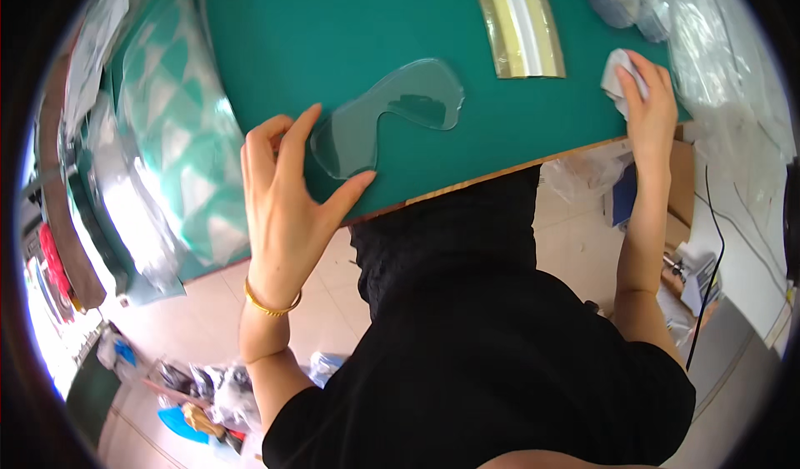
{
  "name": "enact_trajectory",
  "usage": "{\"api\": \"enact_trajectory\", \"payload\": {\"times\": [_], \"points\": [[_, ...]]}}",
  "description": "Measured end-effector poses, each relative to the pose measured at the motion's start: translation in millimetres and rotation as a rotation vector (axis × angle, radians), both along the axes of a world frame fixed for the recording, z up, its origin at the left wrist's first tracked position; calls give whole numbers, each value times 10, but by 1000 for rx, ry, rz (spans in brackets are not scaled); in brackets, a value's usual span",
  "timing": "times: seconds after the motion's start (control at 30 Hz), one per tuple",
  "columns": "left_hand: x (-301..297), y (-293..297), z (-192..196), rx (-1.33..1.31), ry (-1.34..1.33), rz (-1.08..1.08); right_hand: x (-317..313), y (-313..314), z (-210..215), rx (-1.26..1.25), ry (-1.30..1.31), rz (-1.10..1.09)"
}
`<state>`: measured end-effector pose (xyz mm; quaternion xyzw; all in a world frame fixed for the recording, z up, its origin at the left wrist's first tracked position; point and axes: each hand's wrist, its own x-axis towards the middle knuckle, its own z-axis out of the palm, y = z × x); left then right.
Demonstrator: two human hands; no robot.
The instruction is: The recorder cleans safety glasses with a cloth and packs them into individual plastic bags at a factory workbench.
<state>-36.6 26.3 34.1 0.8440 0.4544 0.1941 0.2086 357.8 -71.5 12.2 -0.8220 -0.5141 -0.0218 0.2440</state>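
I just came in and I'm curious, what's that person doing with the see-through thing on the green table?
A person sits at a green table. The left hand is spread beside a clear, goggle-shaped lens lying flat near the table's front edge, fingers at its left end. The right hand rests on a white cloth at the table's right side. A shiny gold-and-silver striped sheet lies farther back, and clear plastic bags are piled at the right.
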Motion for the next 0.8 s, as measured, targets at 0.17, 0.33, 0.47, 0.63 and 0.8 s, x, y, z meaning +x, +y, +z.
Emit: {"api": "enact_trajectory", "payload": {"times": [0.17,0.33,0.47,0.63,0.8], "points": [[-57,-112,-158,21,-11,50,-919,293,243,141,256,294],[-118,-142,-222,3,-66,78,-1834,724,32,194,248,1080],[-88,-132,-256,-18,-86,99,-2071,838,-184,122,261,1274],[-109,-107,-286,-7,-135,99,-2068,1037,-234,219,161,1214],[-138,-119,-299,-1,-118,100,-1868,999,-224,235,102,1126]]}}
